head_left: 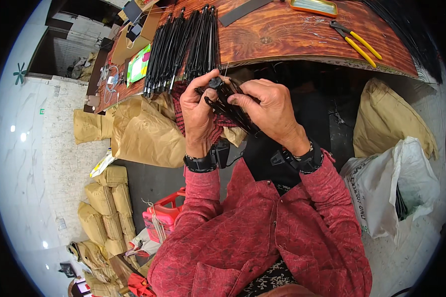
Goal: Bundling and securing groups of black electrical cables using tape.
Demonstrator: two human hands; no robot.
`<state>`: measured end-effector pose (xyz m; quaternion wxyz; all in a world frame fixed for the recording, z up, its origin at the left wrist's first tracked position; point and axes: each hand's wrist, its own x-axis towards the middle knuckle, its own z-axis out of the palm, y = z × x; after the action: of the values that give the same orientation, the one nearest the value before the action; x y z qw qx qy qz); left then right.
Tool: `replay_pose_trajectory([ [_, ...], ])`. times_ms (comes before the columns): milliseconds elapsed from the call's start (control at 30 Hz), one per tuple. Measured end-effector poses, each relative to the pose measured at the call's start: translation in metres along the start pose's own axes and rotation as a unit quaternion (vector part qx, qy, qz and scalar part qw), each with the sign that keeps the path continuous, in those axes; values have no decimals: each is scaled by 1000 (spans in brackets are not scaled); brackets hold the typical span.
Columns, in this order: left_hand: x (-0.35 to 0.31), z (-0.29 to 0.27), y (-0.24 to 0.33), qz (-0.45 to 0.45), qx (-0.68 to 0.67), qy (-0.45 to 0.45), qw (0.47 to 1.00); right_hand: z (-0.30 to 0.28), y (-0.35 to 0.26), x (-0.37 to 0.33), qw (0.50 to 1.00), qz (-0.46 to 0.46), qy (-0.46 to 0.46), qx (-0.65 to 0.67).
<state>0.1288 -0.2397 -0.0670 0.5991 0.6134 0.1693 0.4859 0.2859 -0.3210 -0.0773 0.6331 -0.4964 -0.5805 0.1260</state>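
Note:
Between my two hands is a black umbrella frame [241,118], its thin ribs bunched together and slanting down to the right. My left hand [198,106] is closed round its upper end, thumb and forefinger beside a round black cap [215,82]. With bent fingers and the thumb pressed in, my right hand [273,109] grips the ribs from the other side. A fine wire seems to stand up by the left fingertips. More black umbrella frames [183,47] lie side by side on the wooden table [267,39], just beyond my left hand.
Yellow-handled cutting pliers [357,43], loose wire bits [322,21] and an orange-rimmed tin [313,7] lie on the table. A cardboard box [136,42] stands at its left. Brown paper [148,131] hangs below. Sacks flank me: white [376,183] and tan [389,116] at right, brown packages [109,208] at left.

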Motion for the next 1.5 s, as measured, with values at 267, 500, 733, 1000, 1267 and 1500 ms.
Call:
replay_pose_trajectory([
  [267,-4,27,15,-31,-93,-18,995,-5,-3,-2,999,11,31,-19],
  [500,-9,28,3,58,69,55,994,-3,-7,-3,999,-3,27,-35],
  [733,-9,24,-6,104,55,65,991,1,-2,-6,998,19,4,66],
  [1000,-9,23,-6,84,33,61,994,3,-1,-7,992,69,8,104],
  [1267,-7,20,-6,69,-20,28,997,3,-5,-8,988,112,-1,106],
  [1500,-9,18,-7,71,-25,27,997,-2,-3,-5,940,216,-45,259],
])
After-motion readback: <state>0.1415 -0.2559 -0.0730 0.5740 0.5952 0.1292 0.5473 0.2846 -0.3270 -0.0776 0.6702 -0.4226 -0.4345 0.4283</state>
